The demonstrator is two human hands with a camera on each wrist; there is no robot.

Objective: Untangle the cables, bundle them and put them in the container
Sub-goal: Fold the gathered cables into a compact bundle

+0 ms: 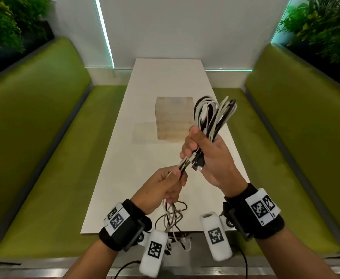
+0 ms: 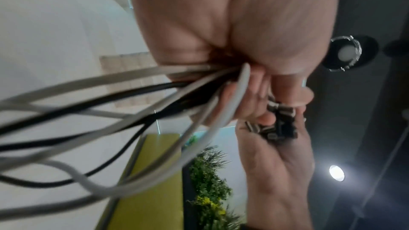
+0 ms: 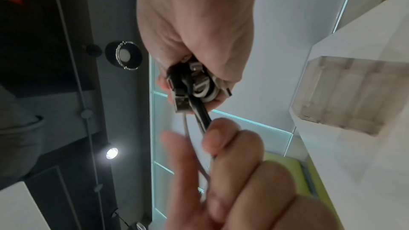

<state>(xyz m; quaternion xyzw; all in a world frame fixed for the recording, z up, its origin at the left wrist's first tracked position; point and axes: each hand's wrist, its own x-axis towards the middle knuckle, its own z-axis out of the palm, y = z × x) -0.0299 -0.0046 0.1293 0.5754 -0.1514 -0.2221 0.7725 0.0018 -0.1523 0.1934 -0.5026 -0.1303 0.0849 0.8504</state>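
My right hand (image 1: 200, 150) grips a looped bundle of black and white cables (image 1: 213, 115), held up over the white table (image 1: 125, 188). Several plugs (image 1: 197, 165) stick out under its fist; the right wrist view shows these plugs (image 3: 192, 85) packed together in the right hand (image 3: 199, 32). Just below, my left hand (image 1: 173, 180) pinches the strands running out of the bundle. Loose cable tails (image 1: 173, 218) hang from it in a tangle over the table's near edge. The left wrist view shows the cables (image 2: 110, 111) streaming from the left hand (image 2: 221, 32). A translucent container (image 1: 174, 117) stands mid-table.
A flat translucent lid (image 1: 144, 132) lies left of the container. Green benches (image 1: 44, 148) flank the table on both sides, with plants (image 1: 326, 27) behind the backrests. The container (image 3: 345, 93) also shows in the right wrist view.
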